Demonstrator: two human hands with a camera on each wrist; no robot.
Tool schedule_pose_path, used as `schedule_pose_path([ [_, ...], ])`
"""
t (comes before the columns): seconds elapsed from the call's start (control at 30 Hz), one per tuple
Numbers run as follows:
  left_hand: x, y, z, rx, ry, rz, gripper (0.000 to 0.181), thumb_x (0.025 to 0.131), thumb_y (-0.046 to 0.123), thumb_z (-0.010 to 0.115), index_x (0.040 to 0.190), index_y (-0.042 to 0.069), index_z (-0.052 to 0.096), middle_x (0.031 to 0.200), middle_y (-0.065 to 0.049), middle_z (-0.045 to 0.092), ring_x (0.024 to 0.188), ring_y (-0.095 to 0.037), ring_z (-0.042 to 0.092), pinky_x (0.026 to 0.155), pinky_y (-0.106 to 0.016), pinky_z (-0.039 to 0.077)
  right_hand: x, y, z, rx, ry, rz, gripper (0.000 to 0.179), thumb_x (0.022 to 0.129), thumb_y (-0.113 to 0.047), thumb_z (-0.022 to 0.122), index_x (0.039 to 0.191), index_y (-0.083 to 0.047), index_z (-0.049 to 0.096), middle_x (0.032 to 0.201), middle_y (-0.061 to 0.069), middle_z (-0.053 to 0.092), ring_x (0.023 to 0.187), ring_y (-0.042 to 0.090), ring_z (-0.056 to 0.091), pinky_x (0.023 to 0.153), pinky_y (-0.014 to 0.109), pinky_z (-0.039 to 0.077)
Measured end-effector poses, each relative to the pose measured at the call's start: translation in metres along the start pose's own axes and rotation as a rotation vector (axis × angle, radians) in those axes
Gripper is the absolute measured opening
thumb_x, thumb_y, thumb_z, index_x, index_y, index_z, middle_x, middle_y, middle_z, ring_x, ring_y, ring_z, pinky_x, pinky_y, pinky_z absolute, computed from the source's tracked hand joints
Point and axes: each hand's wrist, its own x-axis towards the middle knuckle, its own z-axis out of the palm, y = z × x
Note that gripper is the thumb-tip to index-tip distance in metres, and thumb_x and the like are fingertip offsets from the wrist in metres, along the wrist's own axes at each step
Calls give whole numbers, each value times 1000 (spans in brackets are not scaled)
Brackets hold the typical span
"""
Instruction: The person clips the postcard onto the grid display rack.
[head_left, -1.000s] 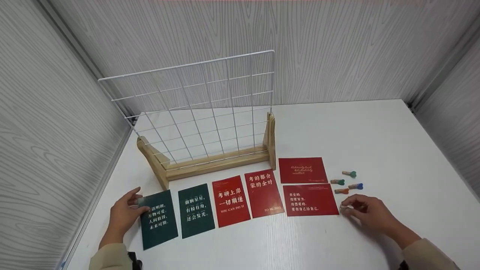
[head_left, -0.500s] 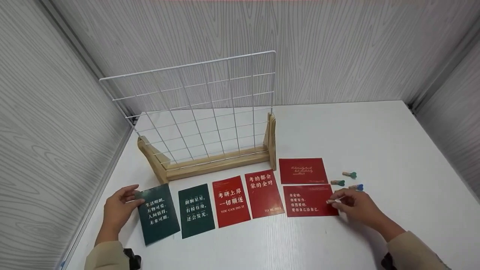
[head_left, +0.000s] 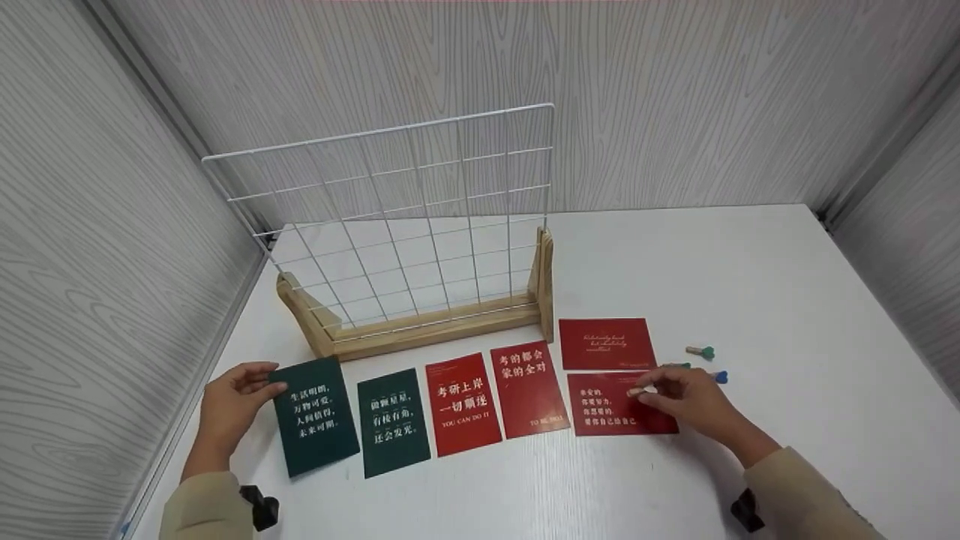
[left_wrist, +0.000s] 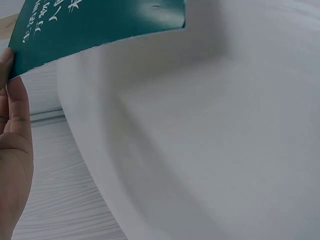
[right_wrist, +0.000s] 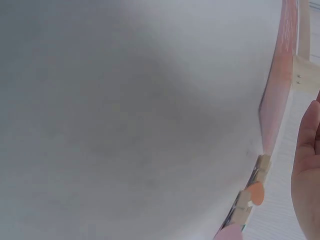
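Note:
At the left of the head view, my left hand (head_left: 231,405) pinches the upper left edge of a dark green card (head_left: 315,420) with white writing. The left wrist view has this green card (left_wrist: 95,30) raised off the table, its shadow below. My right hand (head_left: 686,401) pinches a small wooden clothespin (head_left: 636,391) with a whitish end, mostly covered by the fingers. It hovers over a red card (head_left: 600,412) lying flat. Just behind that hand lie a green-heart clothespin (head_left: 701,352), another green one (head_left: 677,366) partly hidden, and a blue one (head_left: 721,376).
A white wire grid (head_left: 409,217) stands upright in a wooden base (head_left: 442,326) behind the cards. In front of it lie a second green card (head_left: 394,422) and two upright red cards, one (head_left: 463,405) beside the other (head_left: 529,390). Another red card (head_left: 607,343) lies to the right.
My left hand has lifted the green card's edge off the table and drawn it slightly left. My right hand has moved left from beside the clothespins to above the red card, carrying one clothespin.

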Motion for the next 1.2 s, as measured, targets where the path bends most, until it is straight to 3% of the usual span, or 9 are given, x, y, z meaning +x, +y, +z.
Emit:
schedule_pose_path([
  [0.1,2,4,-3,-11,-9,5,42,85,15,74,121,0,61,112,-15,63,88,1,58,76,-10,47,5,-5,3,24,-3,-21,20,85,-19,73,104,-12,71,102,0,68,90,20,60,77,22,51],
  [0.33,6,17,-7,-22,-22,46,41,86,18,72,121,-1,61,109,-14,63,88,-2,60,77,-11,47,18,-14,8,190,-46,-98,25,92,-15,63,111,1,65,100,8,67,93,23,65,82,24,52],
  [0.53,8,27,-7,-38,-11,98,39,86,18,72,119,-1,62,107,-10,64,88,-2,60,78,-12,48,29,-24,12,203,-21,-111,21,91,-11,65,110,-2,65,100,6,67,92,23,65,83,26,52],
  [0.77,10,36,-6,-67,-8,138,41,85,21,73,118,-1,63,104,-6,64,88,-3,61,78,-13,49,33,-58,15,258,11,-92,19,86,-2,69,106,-2,67,100,13,67,89,37,64,79,45,54],
  [0.93,11,43,-8,-66,1,142,41,86,23,72,119,0,62,106,-5,64,91,-4,61,80,-13,47,39,-68,20,222,21,-55,16,86,-6,70,101,-3,70,98,9,68,88,32,64,75,30,55],
  [1.13,13,52,-12,-122,26,148,37,86,14,72,118,-3,63,101,1,66,88,-2,60,79,-12,47,57,-56,31,241,32,-78,12,87,-10,70,98,-9,71,97,4,68,88,24,65,78,30,55],
  [1.2,14,54,-12,-137,36,151,37,85,12,72,117,-3,63,99,2,66,87,-2,61,78,-13,48,62,-60,34,258,25,-111,11,87,-7,69,98,-7,71,97,6,68,89,28,65,81,33,54],
])
